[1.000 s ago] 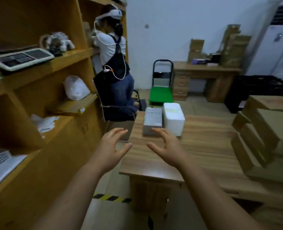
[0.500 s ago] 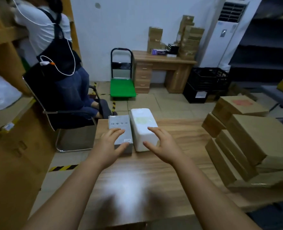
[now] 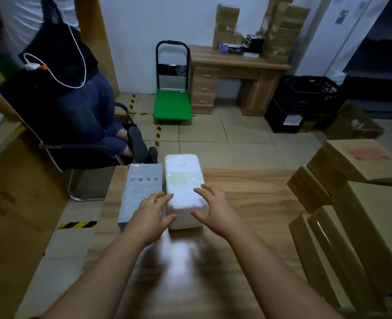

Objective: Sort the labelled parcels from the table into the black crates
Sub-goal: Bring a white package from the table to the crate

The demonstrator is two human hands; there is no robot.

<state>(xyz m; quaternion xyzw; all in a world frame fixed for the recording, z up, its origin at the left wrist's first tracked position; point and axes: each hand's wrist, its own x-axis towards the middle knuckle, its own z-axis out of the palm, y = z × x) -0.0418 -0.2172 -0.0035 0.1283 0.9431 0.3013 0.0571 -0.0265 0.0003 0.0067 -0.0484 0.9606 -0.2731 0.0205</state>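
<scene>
A white foam parcel (image 3: 183,187) with a pale green label lies on the wooden table (image 3: 247,203), touching a flatter grey parcel (image 3: 142,192) on its left. My left hand (image 3: 151,215) is spread over the near end of the grey parcel, fingertips at the white parcel's left edge. My right hand (image 3: 215,210) hovers at the white parcel's near right corner, fingers spread and straight. Neither hand grips anything. Black crates (image 3: 305,102) are stacked on the floor at the far right.
Several brown cardboard boxes (image 3: 356,203) lean in a stack on the table's right side. A person sits on an office chair (image 3: 59,125) just beyond the table's left corner. A green trolley (image 3: 173,104) and a wooden desk (image 3: 238,77) stand by the far wall.
Both hands have moved forward onto the two parcels; the left now lies over the grey one, the right reaches the white one's corner. My view has moved closer to the table.
</scene>
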